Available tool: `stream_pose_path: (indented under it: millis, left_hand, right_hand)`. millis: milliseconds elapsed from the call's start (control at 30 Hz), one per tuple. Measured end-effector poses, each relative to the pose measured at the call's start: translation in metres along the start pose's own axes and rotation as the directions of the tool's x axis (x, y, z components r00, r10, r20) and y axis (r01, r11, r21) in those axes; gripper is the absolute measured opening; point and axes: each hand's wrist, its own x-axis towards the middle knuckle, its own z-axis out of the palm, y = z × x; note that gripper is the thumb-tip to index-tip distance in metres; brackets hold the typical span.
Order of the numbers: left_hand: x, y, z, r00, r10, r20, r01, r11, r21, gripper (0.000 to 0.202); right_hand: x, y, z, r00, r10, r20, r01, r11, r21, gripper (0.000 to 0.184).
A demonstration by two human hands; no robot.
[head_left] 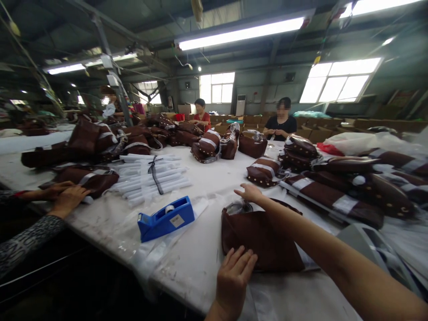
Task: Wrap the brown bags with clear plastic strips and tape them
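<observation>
A brown leather handbag (257,236) lies on the white table in front of me, a clear wrapped strap or handle bunched at its top. My left hand (234,272) rests on the bag's lower left side, fingers laid out flat. Reaching across above the bag, my right hand (249,192) has its fingers spread and nothing in them; the forearm covers part of the bag's right side. Left of the bag stands a blue tape dispenser (167,219) with a small roll in it.
Rolled white paper tubes (152,176) lie beyond the dispenser. A co-worker's hands (68,198) touch a brown bag at the left. Wrapped brown bags (334,198) are heaped at the right, near a grey device (371,249). Several people work further back.
</observation>
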Motion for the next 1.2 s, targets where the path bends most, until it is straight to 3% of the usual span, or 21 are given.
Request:
stream_pose_path:
  millis: [67,167,333,433,567,667,767,833,933,1033,1200]
  left_hand:
    - [0.001,0.0,0.001,1.0,0.012,-0.015,-0.012,1.0,0.012,0.034]
    - [0.0,-0.001,0.004,0.999,0.024,-0.048,-0.022,0.999,0.027,0.034]
    - [-0.003,-0.001,0.006,0.999,0.008,-0.053,-0.008,1.0,0.007,0.034]
    - [-0.002,0.0,0.003,1.0,0.005,-0.008,-0.005,1.0,-0.001,0.034]
    - [0.0,-0.001,-0.002,0.999,0.013,0.042,-0.013,1.0,-0.004,0.034]
    - [0.0,-0.001,-0.004,0.997,0.022,0.068,-0.022,1.0,-0.001,0.035]
    - [0.0,-0.001,-0.008,0.992,0.034,0.121,-0.035,0.999,0.007,0.038]
    - [-0.001,-0.002,-0.011,0.984,0.046,0.173,-0.047,0.999,-0.002,0.042]
    - [-0.002,-0.006,-0.015,0.971,0.084,0.223,-0.076,0.996,-0.043,0.044]
    - [-0.003,-0.01,-0.017,0.975,0.077,0.209,-0.061,0.995,-0.083,0.04]
    - [-0.005,-0.012,-0.018,0.98,-0.049,0.195,0.07,0.992,-0.102,0.04]
  right_hand:
    - [0.004,-0.003,0.002,1.0,-0.016,0.027,0.016,1.0,-0.024,0.054]
    - [0.013,-0.01,0.005,0.996,-0.024,0.083,0.022,1.0,0.018,0.043]
    - [0.018,-0.016,0.004,0.996,-0.075,0.057,0.057,0.962,0.267,0.034]
    - [0.011,-0.02,-0.004,0.993,-0.115,0.003,0.102,0.894,0.437,0.042]
    - [-0.009,-0.027,-0.025,0.977,-0.184,-0.11,0.213,0.768,0.604,0.069]
    - [-0.036,-0.029,-0.038,0.951,-0.255,-0.173,0.303,0.67,0.678,0.089]
    - [-0.081,-0.022,-0.039,0.916,-0.353,-0.19,0.375,0.588,0.716,0.092]
    - [-0.118,-0.014,-0.031,0.903,-0.391,-0.175,0.392,0.591,0.705,0.077]
    - [-0.173,0.004,-0.01,0.887,-0.42,-0.191,0.446,0.674,0.589,0.035]
    - [-0.209,0.026,0.018,0.807,-0.523,-0.273,0.589,0.681,0.435,0.022]
    - [-0.227,0.053,0.058,0.594,-0.727,-0.346,0.8,0.577,0.161,0.042]
